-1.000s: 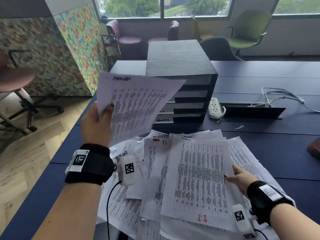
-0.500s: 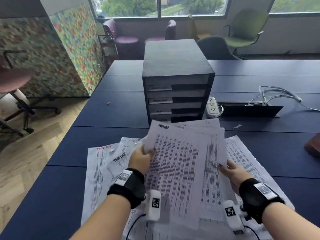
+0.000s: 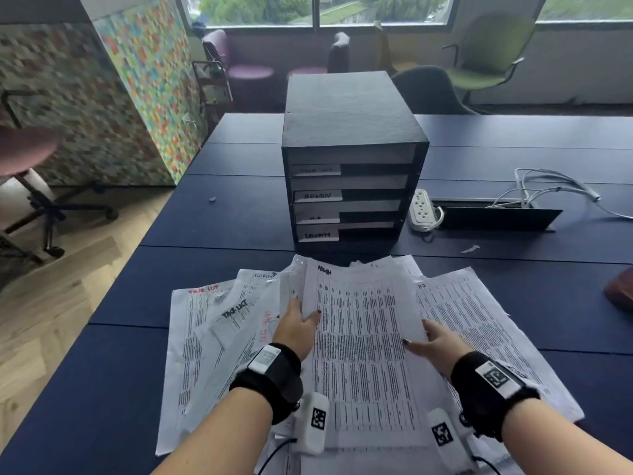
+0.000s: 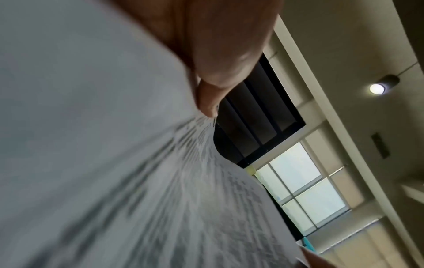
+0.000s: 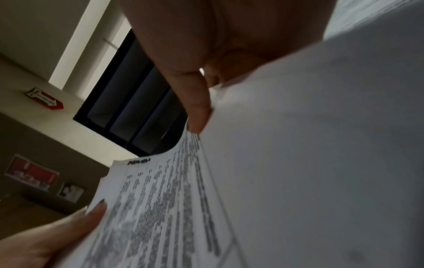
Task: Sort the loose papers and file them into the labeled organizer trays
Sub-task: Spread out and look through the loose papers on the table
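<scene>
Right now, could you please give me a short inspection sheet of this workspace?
Surface: dark blue table, paper scrap on it.
Job's things: black organizer with trays labelled ADMIN and others; loose papers fanned in front; ADMIN sheet on top.
Clutter: brown object at the right edge.
Hands: left hand grips the ADMIN sheet's left edge; right hand holds its right edge.
Cables: white power strip beside the organizer; white cables.
Surroundings: chairs, windows, mosaic partition.
</scene>
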The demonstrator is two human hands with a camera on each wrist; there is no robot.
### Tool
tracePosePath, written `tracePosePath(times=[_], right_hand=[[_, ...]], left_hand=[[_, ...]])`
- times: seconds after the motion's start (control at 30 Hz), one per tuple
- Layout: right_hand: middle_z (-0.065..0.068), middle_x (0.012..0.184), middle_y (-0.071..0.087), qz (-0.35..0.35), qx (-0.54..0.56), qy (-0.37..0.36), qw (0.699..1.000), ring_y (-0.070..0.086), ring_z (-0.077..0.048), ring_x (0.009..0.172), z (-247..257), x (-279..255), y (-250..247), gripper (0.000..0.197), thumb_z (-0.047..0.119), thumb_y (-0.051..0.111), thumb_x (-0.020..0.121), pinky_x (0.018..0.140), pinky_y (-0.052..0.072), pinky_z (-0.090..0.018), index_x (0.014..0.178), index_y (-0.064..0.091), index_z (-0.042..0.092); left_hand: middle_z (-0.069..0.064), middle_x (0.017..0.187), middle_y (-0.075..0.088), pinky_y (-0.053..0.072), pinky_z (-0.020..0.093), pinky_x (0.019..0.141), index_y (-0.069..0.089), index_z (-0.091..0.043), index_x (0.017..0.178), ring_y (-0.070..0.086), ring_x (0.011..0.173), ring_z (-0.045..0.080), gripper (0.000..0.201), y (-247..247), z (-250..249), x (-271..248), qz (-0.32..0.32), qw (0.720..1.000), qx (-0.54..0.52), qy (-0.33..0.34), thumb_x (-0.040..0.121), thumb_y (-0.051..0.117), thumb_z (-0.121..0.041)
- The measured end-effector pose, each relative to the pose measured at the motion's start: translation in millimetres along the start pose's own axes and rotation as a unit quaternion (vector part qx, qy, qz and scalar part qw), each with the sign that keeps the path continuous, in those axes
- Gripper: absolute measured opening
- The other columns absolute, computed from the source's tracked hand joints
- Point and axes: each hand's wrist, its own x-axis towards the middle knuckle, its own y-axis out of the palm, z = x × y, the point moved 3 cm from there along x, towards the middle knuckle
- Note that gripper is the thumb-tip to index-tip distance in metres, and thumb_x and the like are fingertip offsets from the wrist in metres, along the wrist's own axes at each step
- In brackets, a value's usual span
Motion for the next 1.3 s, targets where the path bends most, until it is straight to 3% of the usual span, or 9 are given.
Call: tracePosePath(times=[0.13, 0.2, 0.3, 0.43, 0.57, 0.7, 0.9, 1.17, 1.3], right_hand=[[-0.008, 0.099, 0.067, -0.058, -0.027, 0.009, 0.998, 0.064, -0.024, 0.089, -2.9, 3.1, -11.9, 0.038, 0.007, 0.066, 0.082, 0.081, 0.053, -0.035, 0.119, 0.057, 0.004], [-0.007, 0.097, 0.065, -0.084, -0.032, 0.017, 0.996, 0.063, -0.024, 0.089, -6.9, 4.0, -20.9, 0.038, 0.005, 0.064, 0.083, 0.083, 0.050, -0.034, 0.120, 0.057, 0.002], [-0.007, 0.099, 0.062, -0.086, -0.032, 0.031, 0.995, 0.059, -0.021, 0.088, -14.7, 3.5, -30.1, 0.042, 0.002, 0.061, 0.085, 0.080, 0.044, -0.028, 0.126, 0.053, 0.004], [-0.017, 0.114, 0.063, -0.081, -0.008, 0.043, 0.996, 0.057, -0.021, 0.093, -19.3, 5.1, -33.7, 0.044, -0.004, 0.060, 0.084, 0.086, 0.041, -0.028, 0.127, 0.051, 0.000], [-0.011, 0.103, 0.064, -0.078, -0.018, 0.051, 0.995, 0.060, -0.024, 0.094, -27.3, 13.0, -33.6, 0.045, 0.000, 0.064, 0.083, 0.092, 0.045, -0.033, 0.126, 0.053, 0.002], [-0.010, 0.101, 0.065, -0.074, -0.022, 0.055, 0.996, 0.062, -0.027, 0.097, -30.3, 15.1, -34.3, 0.042, 0.001, 0.064, 0.082, 0.097, 0.046, -0.042, 0.124, 0.056, 0.004], [-0.015, 0.107, 0.067, -0.071, -0.048, 0.045, 0.995, 0.063, -0.027, 0.095, -27.9, 14.3, -35.7, 0.036, 0.004, 0.065, 0.083, 0.093, 0.048, -0.037, 0.119, 0.059, 0.003], [-0.011, 0.098, 0.066, -0.071, -0.063, 0.042, 0.995, 0.062, -0.025, 0.090, -27.8, 15.7, -36.6, 0.034, 0.005, 0.065, 0.083, 0.090, 0.048, -0.035, 0.117, 0.060, 0.003], [-0.012, 0.101, 0.067, -0.067, -0.068, 0.047, 0.994, 0.061, -0.023, 0.090, -29.9, 17.6, -36.9, 0.035, 0.007, 0.065, 0.083, 0.088, 0.047, -0.031, 0.118, 0.059, 0.003]], left_hand=[[0.011, 0.110, 0.062, 0.048, 0.038, 0.093, 0.062, -0.014, 0.114, 0.060, 0.102, 0.027, 0.027, -28.7, 19.8, 15.1, -0.103, 0.992, 0.072, -0.021, 0.091, 0.054, -0.025], [0.018, 0.118, 0.055, 0.042, 0.037, 0.096, 0.064, -0.017, 0.113, 0.052, 0.112, 0.034, 0.026, -58.6, 34.3, 20.1, -0.191, 0.967, 0.150, -0.078, 0.089, 0.055, -0.025], [0.021, 0.131, 0.044, 0.034, 0.040, 0.102, 0.057, -0.018, 0.123, 0.040, 0.123, 0.038, 0.037, -97.0, 60.4, 20.0, -0.258, 0.939, 0.128, -0.191, 0.087, 0.056, -0.023], [0.020, 0.130, 0.051, 0.031, 0.042, 0.106, 0.055, -0.016, 0.125, 0.040, 0.123, 0.037, 0.043, -117.4, 87.6, 20.2, -0.282, 0.924, 0.061, -0.252, 0.085, 0.058, -0.031], [0.019, 0.111, 0.065, 0.031, 0.042, 0.107, 0.062, -0.014, 0.109, 0.049, 0.114, 0.037, 0.038, -120.0, 97.3, 22.9, -0.287, 0.925, 0.026, -0.248, 0.087, 0.051, -0.043], [0.020, 0.125, 0.057, 0.026, 0.043, 0.109, 0.059, -0.012, 0.118, 0.041, 0.124, 0.037, 0.052, -122.1, 99.9, 21.0, -0.299, 0.916, 0.017, -0.267, 0.093, 0.031, -0.049], [0.019, 0.108, 0.065, 0.021, 0.042, 0.106, 0.054, -0.021, 0.107, 0.040, 0.122, 0.032, 0.028, -116.9, 99.8, 14.4, -0.358, 0.908, 0.025, -0.216, 0.095, 0.036, -0.040], [0.010, 0.112, 0.063, 0.020, 0.045, 0.104, 0.075, -0.014, 0.093, 0.042, 0.113, 0.033, 0.039, -98.4, 76.1, -2.0, -0.390, 0.894, 0.193, -0.103, 0.094, 0.043, -0.037], [0.010, 0.119, 0.060, 0.026, 0.043, 0.103, 0.072, -0.013, 0.103, 0.045, 0.115, 0.032, 0.032, -98.5, 67.8, 1.8, -0.345, 0.925, 0.150, -0.060, 0.094, 0.049, -0.034]])
